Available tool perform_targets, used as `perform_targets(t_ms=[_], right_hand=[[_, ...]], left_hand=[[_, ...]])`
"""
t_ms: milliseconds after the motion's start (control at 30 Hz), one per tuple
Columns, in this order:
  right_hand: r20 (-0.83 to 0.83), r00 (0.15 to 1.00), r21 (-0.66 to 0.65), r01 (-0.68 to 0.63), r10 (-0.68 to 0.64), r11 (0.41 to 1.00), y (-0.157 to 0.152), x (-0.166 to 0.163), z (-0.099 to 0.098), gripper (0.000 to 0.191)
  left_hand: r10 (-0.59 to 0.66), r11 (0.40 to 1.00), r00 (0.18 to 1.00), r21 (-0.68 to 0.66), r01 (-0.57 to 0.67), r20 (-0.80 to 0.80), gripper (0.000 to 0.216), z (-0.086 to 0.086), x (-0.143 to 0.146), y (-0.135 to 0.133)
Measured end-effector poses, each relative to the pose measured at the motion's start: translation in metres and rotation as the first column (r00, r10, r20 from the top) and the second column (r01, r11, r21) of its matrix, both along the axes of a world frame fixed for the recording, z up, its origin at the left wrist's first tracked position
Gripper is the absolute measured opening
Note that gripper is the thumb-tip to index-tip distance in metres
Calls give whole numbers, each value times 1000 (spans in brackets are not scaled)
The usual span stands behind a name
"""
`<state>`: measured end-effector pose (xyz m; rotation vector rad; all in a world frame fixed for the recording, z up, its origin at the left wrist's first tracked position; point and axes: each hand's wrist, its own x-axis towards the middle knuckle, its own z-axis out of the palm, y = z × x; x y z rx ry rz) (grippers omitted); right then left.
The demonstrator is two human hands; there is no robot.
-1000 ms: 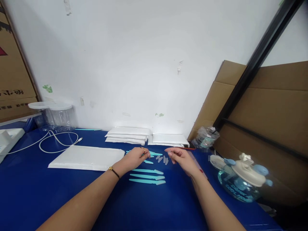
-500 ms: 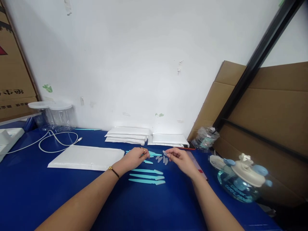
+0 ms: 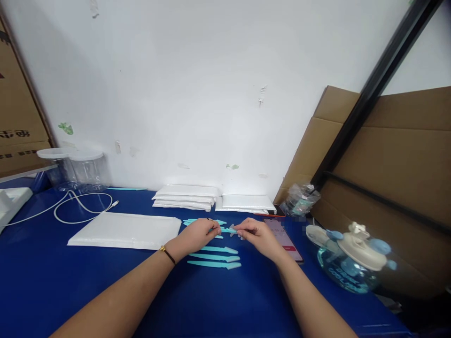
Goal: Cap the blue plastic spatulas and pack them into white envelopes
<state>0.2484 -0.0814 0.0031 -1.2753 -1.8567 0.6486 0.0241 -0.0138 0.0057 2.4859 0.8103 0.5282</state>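
Note:
My left hand (image 3: 198, 234) pinches a turquoise razor stick (image 3: 225, 230) by its handle above the blue table (image 3: 105, 281). My right hand (image 3: 255, 234) is closed in a pinch on a small clear cap (image 3: 233, 228) at the tip of that stick. Three capped turquoise sticks (image 3: 214, 257) lie in a row just nearer to me. More uncapped sticks (image 3: 197, 220) lie behind my left hand. Loose caps under my right hand are mostly hidden.
A white padded envelope (image 3: 123, 231) lies left. Stacks of white envelopes (image 3: 186, 197) sit at the wall. A phone (image 3: 285, 237) and a blue water jug (image 3: 348, 263) are right, near a crumpled bag (image 3: 299, 199). Clear jars (image 3: 86, 169) and a white cable (image 3: 70, 211) are far left.
My right hand picked up a clear cap from the loose pile and moved left to meet the stick in my left hand. The view shifted slightly left.

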Motion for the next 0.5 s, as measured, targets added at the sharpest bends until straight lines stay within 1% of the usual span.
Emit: perform_targets(t_ms=[133, 200, 267, 333, 367, 433, 500], right_hand=[[5, 999, -33, -48, 48, 998, -1, -3, -4, 21], [5, 998, -86, -64, 65, 994, -2, -3, -4, 21], [22, 996, -163, -87, 91, 983, -2, -1, -3, 21], [74, 995, -185, -57, 72, 981, -1, 5, -3, 21], [113, 993, -155, -12, 30, 988, 0, 9, -3, 20], [200, 976, -45, 97, -87, 994, 3, 19, -4, 18], [287, 945, 41, 152, -158, 987, 7, 26, -7, 15]], left_hand=[[-19, 1000, 997, -6, 19, -72, 30, -5, 3, -2], [-23, 1000, 995, 0, 23, -98, 30, -4, 1, -1], [11, 999, 994, 35, -7, -106, 29, -2, -4, 4], [72, 993, 990, 105, -59, -123, 25, 0, -11, 11], [97, 987, 985, 145, -76, -144, 22, 0, -15, 15], [112, 974, 972, 218, -66, -208, 17, -1, -22, 22], [117, 962, 959, 271, -44, -260, 15, -4, -25, 27]])
